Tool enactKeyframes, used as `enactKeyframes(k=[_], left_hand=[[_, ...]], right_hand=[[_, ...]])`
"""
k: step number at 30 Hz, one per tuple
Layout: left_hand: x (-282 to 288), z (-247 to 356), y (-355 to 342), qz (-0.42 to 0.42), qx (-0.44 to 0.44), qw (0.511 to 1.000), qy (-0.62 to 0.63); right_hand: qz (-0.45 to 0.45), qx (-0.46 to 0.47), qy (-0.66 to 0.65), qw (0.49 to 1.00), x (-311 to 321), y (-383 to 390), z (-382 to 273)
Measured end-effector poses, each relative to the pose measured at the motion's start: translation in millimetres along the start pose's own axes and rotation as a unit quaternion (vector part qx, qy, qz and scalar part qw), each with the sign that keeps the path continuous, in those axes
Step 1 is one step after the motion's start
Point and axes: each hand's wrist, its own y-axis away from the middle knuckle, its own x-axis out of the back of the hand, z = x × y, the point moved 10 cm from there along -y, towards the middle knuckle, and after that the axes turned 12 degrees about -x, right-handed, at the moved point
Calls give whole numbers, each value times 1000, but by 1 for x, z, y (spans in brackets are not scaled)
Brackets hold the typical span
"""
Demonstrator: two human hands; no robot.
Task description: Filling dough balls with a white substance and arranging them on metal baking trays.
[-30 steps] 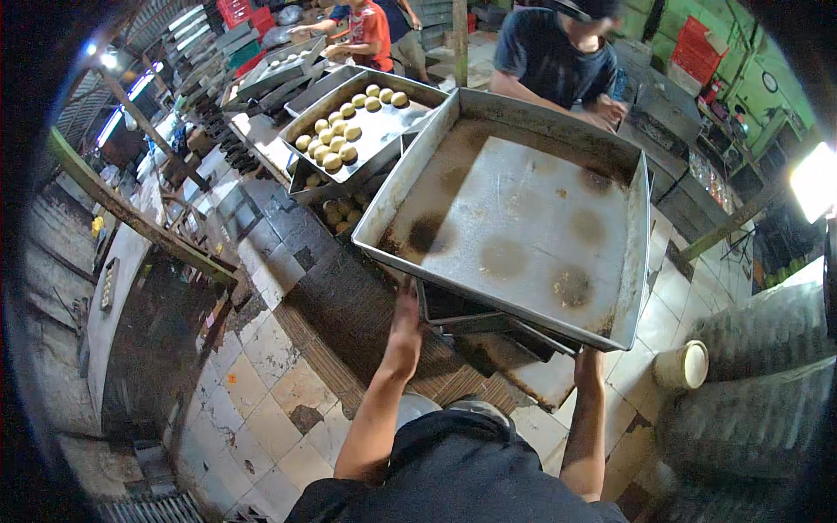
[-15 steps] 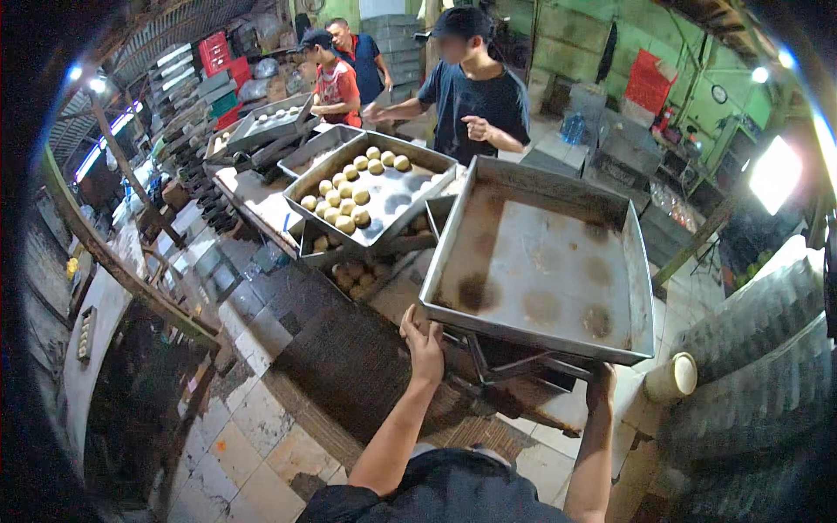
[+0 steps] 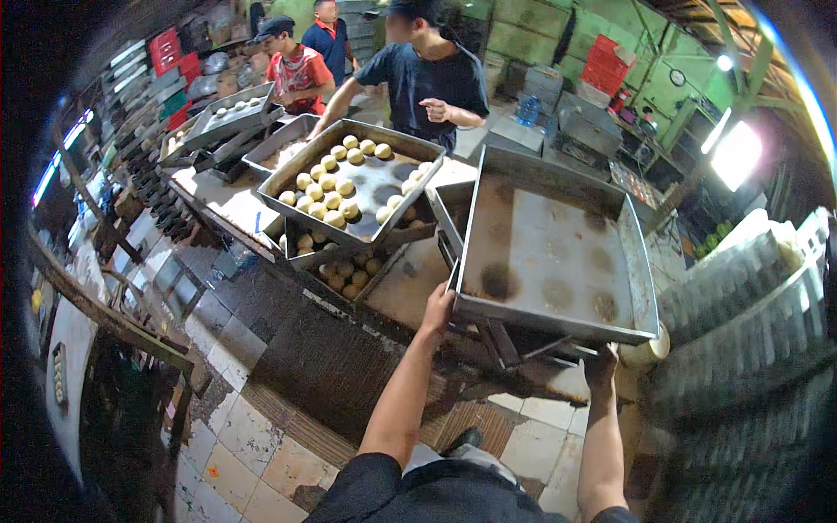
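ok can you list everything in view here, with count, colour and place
stained tray: 1, grey with dark spots, right of centre
dough-ball tray: 1, grey, centre, on other trays
dough balls: over a dozen, pale yellow, in that tray; more below
crates: several, red, upper left
water bottle: 1, blue, upper right
clock: 1, pale face, upper right wall
lamp: 1, white, right
bucket: 1, cream, partly hidden, by stained tray's near-right corner
co-workers: 3, one red shirt, two dark, top
left hand: 1, bare, at stained tray's near-left corner
right hand: 1, bare, below its near edge, right end
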Motion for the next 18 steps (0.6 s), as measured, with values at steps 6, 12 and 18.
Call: enactKeyframes(k=[6,12,18], left_hand=[[5,21,30,144,-85,967,-194],[-82,86,132,67,-35,996,-44],[-133,87,135,17,-51,969,-242]], right_hand=[[-8,-154,-141,978,-5,9,0],[122,-138,-34,982,38,12,-106],[-22,-78,207,975,-32,-2,-206]])
